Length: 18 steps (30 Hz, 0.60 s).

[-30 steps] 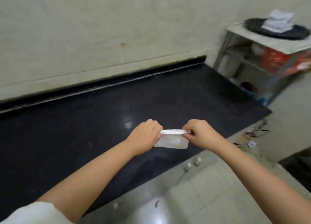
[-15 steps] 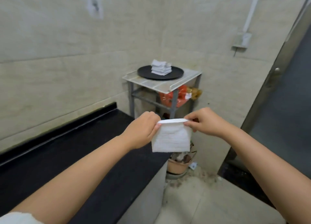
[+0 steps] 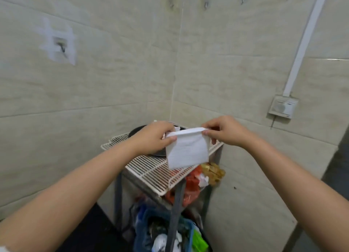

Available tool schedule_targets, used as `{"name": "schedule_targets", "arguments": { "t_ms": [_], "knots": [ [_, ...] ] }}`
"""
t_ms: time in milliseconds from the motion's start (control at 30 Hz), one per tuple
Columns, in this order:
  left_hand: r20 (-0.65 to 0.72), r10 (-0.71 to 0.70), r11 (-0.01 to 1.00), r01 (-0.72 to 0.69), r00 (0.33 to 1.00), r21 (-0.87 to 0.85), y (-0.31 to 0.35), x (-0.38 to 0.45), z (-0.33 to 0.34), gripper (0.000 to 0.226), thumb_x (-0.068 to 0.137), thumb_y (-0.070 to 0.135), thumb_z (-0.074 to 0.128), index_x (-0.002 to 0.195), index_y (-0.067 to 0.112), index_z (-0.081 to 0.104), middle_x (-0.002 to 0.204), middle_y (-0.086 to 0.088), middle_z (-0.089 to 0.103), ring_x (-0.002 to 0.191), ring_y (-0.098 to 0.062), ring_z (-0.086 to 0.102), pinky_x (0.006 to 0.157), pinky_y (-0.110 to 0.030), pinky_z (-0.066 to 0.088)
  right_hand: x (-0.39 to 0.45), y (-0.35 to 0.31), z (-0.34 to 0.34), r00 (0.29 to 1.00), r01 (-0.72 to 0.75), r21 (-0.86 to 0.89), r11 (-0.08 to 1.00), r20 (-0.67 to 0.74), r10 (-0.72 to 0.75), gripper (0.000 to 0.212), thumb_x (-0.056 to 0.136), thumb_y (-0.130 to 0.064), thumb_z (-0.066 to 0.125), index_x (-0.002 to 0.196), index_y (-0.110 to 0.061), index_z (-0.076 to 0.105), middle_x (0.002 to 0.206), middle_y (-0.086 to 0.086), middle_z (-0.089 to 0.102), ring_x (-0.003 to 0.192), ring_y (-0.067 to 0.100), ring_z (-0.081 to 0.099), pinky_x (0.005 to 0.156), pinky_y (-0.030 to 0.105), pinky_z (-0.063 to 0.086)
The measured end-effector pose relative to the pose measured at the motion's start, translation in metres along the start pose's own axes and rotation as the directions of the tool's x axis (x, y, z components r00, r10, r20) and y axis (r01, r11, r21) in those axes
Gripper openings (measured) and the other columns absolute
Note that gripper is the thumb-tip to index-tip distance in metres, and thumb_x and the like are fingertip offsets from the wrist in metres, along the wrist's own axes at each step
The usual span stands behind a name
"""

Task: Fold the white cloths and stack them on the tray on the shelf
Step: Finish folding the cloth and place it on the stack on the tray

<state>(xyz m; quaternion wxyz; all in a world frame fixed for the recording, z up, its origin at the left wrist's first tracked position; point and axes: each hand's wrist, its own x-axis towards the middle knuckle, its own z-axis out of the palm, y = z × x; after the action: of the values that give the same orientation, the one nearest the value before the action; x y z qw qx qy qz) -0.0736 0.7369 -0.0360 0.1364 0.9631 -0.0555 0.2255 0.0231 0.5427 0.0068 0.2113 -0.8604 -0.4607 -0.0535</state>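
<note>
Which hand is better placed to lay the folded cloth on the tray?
Probably the left hand. It pinches the cloth directly over the black tray, while the right hand holds the other corner past the tray, near the shelf's edge.

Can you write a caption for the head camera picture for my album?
Both hands, left hand and right hand, pinch a folded white cloth above the black tray on the wire shelf.

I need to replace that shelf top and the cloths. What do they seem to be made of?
Shelf top: looks like a cream-coated wire grid, probably metal, given its thin parallel bars with gaps between them. White cloth, held by the left hand and right hand: seems soft woven fabric, matte, hanging limp with a fold.
</note>
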Motion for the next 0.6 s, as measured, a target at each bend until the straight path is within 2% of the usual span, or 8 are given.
{"name": "schedule_targets", "arguments": {
  "t_ms": [67, 133, 200, 300, 367, 467, 533, 600],
  "knots": [
    [-0.028, -0.076, 0.997, 0.076, 0.997, -0.007, -0.014, 0.034, -0.001, 0.018, 0.093, 0.020, 0.053, 0.099, 0.004, 0.060, 0.087, 0.000, 0.049, 0.079, -0.017, 0.047, 0.063, -0.023, 0.026, 0.039, 0.022, -0.002, 0.999, -0.006, 0.072, 0.997, -0.034, 0.008, 0.017, 0.088, -0.008, 0.055, 0.095, -0.008, 0.069, 0.044, -0.011, 0.058, 0.041, -0.007, 0.053, 0.049, 0.007, 0.039],
    [-0.030, -0.188, 0.980, 0.185, 0.982, -0.077, -0.031, 0.067, 0.003, 0.011, 0.092, 0.018, 0.054, 0.096, 0.009, 0.059, 0.077, 0.002, 0.052, 0.059, -0.009, 0.052, 0.051, -0.016, 0.036, 0.077, 0.043, 0.000, 0.998, -0.025, 0.189, 0.982, -0.049, 0.035, 0.017, 0.087, -0.004, 0.054, 0.095, -0.009, 0.069, 0.043, -0.012, 0.060, 0.038, -0.007, 0.054, 0.046, 0.006, 0.041],
    [-0.006, -0.314, 0.933, 0.307, 0.949, -0.189, -0.050, 0.097, 0.011, 0.006, 0.092, 0.016, 0.055, 0.092, 0.011, 0.057, 0.062, 0.001, 0.055, 0.037, -0.001, 0.051, 0.042, -0.008, 0.040, 0.115, 0.065, 0.007, 0.998, -0.028, 0.319, 0.947, -0.047, 0.045, 0.019, 0.086, 0.002, 0.054, 0.098, -0.003, 0.067, 0.058, 0.000, 0.065, 0.043, -0.005, 0.059, 0.052, 0.005, 0.049],
    [-0.008, -0.476, 0.832, 0.447, 0.879, -0.328, -0.079, 0.138, 0.027, 0.005, 0.091, 0.009, 0.056, 0.089, 0.004, 0.057, 0.068, -0.010, 0.059, 0.032, -0.001, 0.053, 0.048, -0.019, 0.054, 0.176, 0.098, 0.022, 0.998, 0.012, 0.393, 0.919, -0.061, 0.013, 0.018, 0.084, 0.004, 0.055, 0.098, 0.003, 0.066, 0.079, 0.012, 0.066, 0.061, 0.009, 0.064, 0.075, 0.023, 0.056],
    [-0.065, -0.548, 0.788, 0.489, 0.834, -0.374, -0.099, 0.167, 0.038, 0.011, 0.090, 0.005, 0.057, 0.080, 0.010, 0.055, 0.077, -0.010, 0.060, 0.035, 0.002, 0.056, 0.052, -0.021, 0.056, 0.219, 0.119, 0.033, 0.995, 0.070, 0.374, 0.925, -0.098, -0.036, 0.018, 0.083, 0.002, 0.057, 0.098, 0.001, 0.067, 0.081, 0.009, 0.064, 0.065, 0.008, 0.062, 0.076, 0.019, 0.050],
    [-0.257, -0.596, 0.802, 0.548, 0.761, -0.239, -0.125, 0.209, 0.056, 0.008, 0.086, 0.005, 0.058, 0.090, 0.011, 0.062, 0.090, -0.015, 0.069, 0.055, 0.000, 0.065, 0.065, -0.024, 0.052, 0.282, 0.146, 0.053, 0.982, 0.159, 0.342, 0.926, -0.153, -0.112, 0.017, 0.082, -0.001, 0.058, 0.096, -0.003, 0.068, 0.078, 0.006, 0.059, 0.057, -0.006, 0.054, 0.054, 0.001, 0.036],
    [-0.347, -0.610, 0.778, 0.621, 0.712, -0.094, -0.139, 0.230, 0.071, 0.019, 0.086, 0.008, 0.057, 0.103, 0.009, 0.065, 0.101, -0.015, 0.069, 0.089, -0.021, 0.066, 0.078, -0.028, 0.047, 0.322, 0.166, 0.072, 0.977, 0.190, 0.358, 0.914, -0.165, -0.139, 0.019, 0.081, 0.000, 0.056, 0.095, -0.002, 0.068, 0.081, 0.005, 0.058, 0.073, 0.009, 0.053, 0.053, 0.001, 0.034],
    [-0.325, -0.627, 0.744, 0.667, 0.708, 0.020, -0.149, 0.242, 0.091, 0.027, 0.087, 0.008, 0.053, 0.112, 0.009, 0.064, 0.109, -0.014, 0.067, 0.102, -0.029, 0.060, 0.083, -0.029, 0.044, 0.351, 0.188, 0.099, 0.980, 0.192, 0.356, 0.914, -0.112, -0.162, 0.021, 0.079, 0.002, 0.055, 0.096, -0.002, 0.067, 0.082, 0.006, 0.057, 0.079, 0.016, 0.051, 0.055, 0.004, 0.035]
  ]
}}
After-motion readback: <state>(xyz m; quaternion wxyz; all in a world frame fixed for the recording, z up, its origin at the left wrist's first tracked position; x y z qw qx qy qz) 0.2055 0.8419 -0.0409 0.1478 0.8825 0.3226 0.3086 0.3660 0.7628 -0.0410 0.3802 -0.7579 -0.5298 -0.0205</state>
